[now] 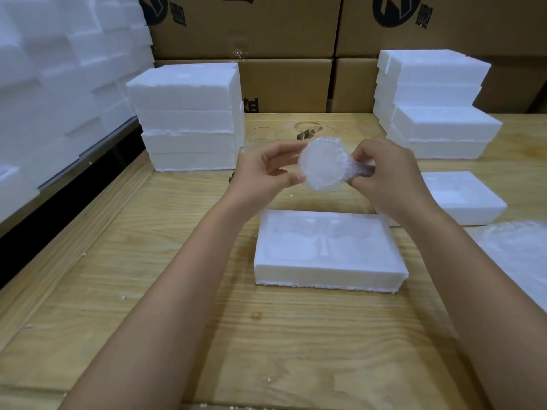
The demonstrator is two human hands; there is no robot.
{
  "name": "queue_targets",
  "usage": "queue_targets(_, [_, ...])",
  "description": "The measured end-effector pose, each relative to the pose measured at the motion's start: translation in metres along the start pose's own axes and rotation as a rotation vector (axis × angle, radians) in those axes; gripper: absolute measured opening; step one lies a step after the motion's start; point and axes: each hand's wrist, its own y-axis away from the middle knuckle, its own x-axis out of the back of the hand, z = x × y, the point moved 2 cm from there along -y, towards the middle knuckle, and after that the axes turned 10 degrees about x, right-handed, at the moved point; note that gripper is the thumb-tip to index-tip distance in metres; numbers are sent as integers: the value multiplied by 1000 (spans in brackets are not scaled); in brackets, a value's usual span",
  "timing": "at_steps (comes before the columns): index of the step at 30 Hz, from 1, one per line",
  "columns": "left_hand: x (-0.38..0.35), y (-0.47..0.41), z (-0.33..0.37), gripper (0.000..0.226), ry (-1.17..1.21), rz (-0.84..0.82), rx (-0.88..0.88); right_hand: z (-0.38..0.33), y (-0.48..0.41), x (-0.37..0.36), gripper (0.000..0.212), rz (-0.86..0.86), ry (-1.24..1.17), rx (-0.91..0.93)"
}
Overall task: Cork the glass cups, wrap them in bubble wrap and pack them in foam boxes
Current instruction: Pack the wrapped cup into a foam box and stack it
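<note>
In the middle of the frame both hands hold a bubble-wrapped cup (322,164) in the air above the wooden table (148,261). The bundle turns a round, cloudy, dimpled face toward the camera. The left hand (266,173) pinches its rim, thumb curled under the lower edge and fingers curved over the top. The right hand (387,173) has its fingers clamped together on the twisted tail of wrap at the bundle's right side. Just below, on the pale grained planks, lies an open foam box (328,250), a white rectangular slab with shallow moulded hollows and crumbly edges. A second foam half (464,196) sits to its right, partly behind the right forearm. A loose bubble wrap sheet (515,255) lies at the right edge. A left foam stack (186,116) and a right foam stack (435,105) stand further up, before brown cardboard cartons (245,28)
</note>
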Motion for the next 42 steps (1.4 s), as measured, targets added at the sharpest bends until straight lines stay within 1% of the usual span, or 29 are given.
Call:
queue_targets(3, [4, 1, 3, 36, -5, 30, -21, -2, 0, 1, 10, -5, -132, -41])
queue_targets(7, [7, 2, 7, 20, -17, 55, 13, 0, 0, 1, 16, -54, -283, -99])
queue_targets(8, [6, 2, 8, 21, -25, 42, 27, 0, 1, 1, 17, -66, -317, -113])
queue_targets(9, [6, 3, 9, 26, -32, 20, 39, 1, 1, 2, 17, -79, -349, -123])
queue_targets(12, [7, 5, 11, 63, -47, -87, 54, 2, 2, 3, 23, -141, -458, -178])
queue_targets(13, [8, 6, 12, 70, -56, -126, 58, 2, 2, 3, 26, -158, -498, -203])
queue_targets(15, [9, 8, 12, 70, -90, -175, 69, 1, 1, 3, 29, -178, -602, -247])
queue_targets(17, [10, 8, 10, 61, -117, -167, 81, 1, 1, 1, 35, -184, -721, -308])
queue_targets(19, [10, 7, 9, 50, -138, -144, 93, 2, 1, 1, 36, -189, -790, -397])
queue_targets(20, [10, 6, 8, 50, -158, -137, 108, 3, 1, 0, 35, -204, -810, -437])
queue_targets(22, [11, 6, 7, 49, -184, -145, 151, 4, 2, 0, 34, -262, -835, -491])
queue_targets(24, [12, 7, 7, 43, -174, -192, 178, 6, 3, -1, 34, -342, -837, -525])
queue_targets(28, [12, 8, 6, 38, -170, -252, 229, 8, 5, 1, 42, -446, -806, -553])
queue_targets(30, [12, 8, 6, 38, -175, -244, 236, 7, 5, 1, 43, -453, -808, -550])
queue_targets(34, [14, 8, 8, 37, -219, -212, 226, 5, 4, 0, 38, -428, -799, -534])
queue_targets(36, [15, 9, 8, 43, -216, -222, 249, 4, 4, 1, 37, -410, -805, -515])
queue_targets(38, [18, 9, 9, 54, -149, -242, 287, 3, 3, 3, 35, -387, -818, -494])
queue_targets(40, [21, 9, 10, 59, -73, -289, 316, 2, 3, 5, 33, -379, -822, -461])
queue_targets(42, [24, 10, 12, 62, -53, -353, 335, 0, 4, 8, 30, -406, -826, -415])
